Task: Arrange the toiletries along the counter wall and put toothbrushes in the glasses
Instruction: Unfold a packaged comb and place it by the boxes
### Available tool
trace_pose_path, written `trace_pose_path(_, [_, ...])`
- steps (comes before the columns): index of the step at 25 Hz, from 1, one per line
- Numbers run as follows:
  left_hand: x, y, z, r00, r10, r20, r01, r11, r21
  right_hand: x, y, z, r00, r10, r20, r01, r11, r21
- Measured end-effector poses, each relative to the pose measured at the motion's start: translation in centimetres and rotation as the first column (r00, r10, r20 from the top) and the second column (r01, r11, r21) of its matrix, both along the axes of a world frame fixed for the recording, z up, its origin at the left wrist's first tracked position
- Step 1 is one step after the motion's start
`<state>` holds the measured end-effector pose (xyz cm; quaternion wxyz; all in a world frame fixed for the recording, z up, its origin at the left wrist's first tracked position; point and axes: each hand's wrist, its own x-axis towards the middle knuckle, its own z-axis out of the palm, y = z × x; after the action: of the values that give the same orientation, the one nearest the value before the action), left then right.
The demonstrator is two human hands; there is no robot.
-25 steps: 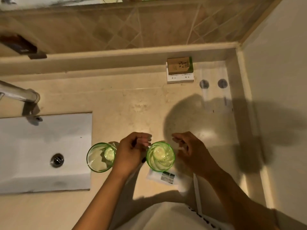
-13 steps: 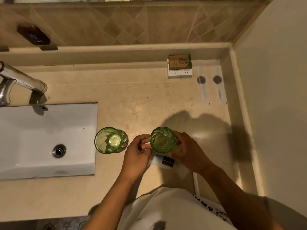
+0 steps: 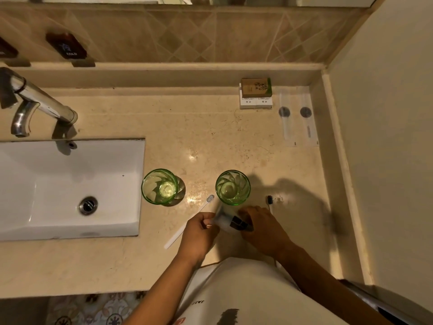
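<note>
Two empty green glasses stand upright mid-counter, the left glass (image 3: 160, 186) near the sink and the right glass (image 3: 232, 187) just beyond my hands. A white toothbrush (image 3: 187, 225) lies slanted between them, its handle passing under my left hand (image 3: 199, 233). A black-bristled toothbrush (image 3: 270, 200) lies right of the right glass, its handle hidden under my right hand (image 3: 263, 228). Both hands pinch a clear plastic wrapper (image 3: 228, 221) with a dark label, just in front of the right glass.
Stacked soap boxes (image 3: 256, 92) and two flat clear packets (image 3: 297, 116) sit against the back ledge at the right. The white sink (image 3: 70, 188) and chrome faucet (image 3: 39, 102) fill the left. A side wall (image 3: 386, 137) bounds the counter on the right.
My hands have drawn back from the right glass toward the counter's front edge with the wrapper. Two toothbrushes now lie bare on the counter beside that glass.
</note>
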<state>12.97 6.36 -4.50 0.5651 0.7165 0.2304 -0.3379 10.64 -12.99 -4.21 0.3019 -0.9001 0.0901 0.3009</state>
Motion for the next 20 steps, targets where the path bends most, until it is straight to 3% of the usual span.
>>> trace_pose_path(4, [-0.5, 0.1, 0.8, 0.999, -0.015, -0.050, 0.010, 0.995, -0.099, -0.2, 0.9, 0.4, 0.996, 0.094, 0.006, -0.094, 0.994, 0.055])
trace_pose_path(8, [-0.8, 1.0, 2.7, 1.000, 0.026, 0.003, -0.025, 0.987, -0.159, -0.6, 2.1, 2.0, 0.995, 0.018, 0.095, -0.033, 0.987, 0.159])
trace_pose_path(12, [0.2, 2.2, 5.4, 0.992, 0.126, 0.008, -0.114, 0.916, -0.385, 0.0, 3.0, 4.8, 0.981, -0.043, 0.190, -0.009, 0.964, 0.266])
trace_pose_path(20, [7.1, 0.8, 9.4, 0.967, 0.197, 0.163, -0.139, 0.940, -0.312, 6.0, 3.2, 8.5, 0.884, -0.184, 0.429, 0.030, 0.940, 0.340])
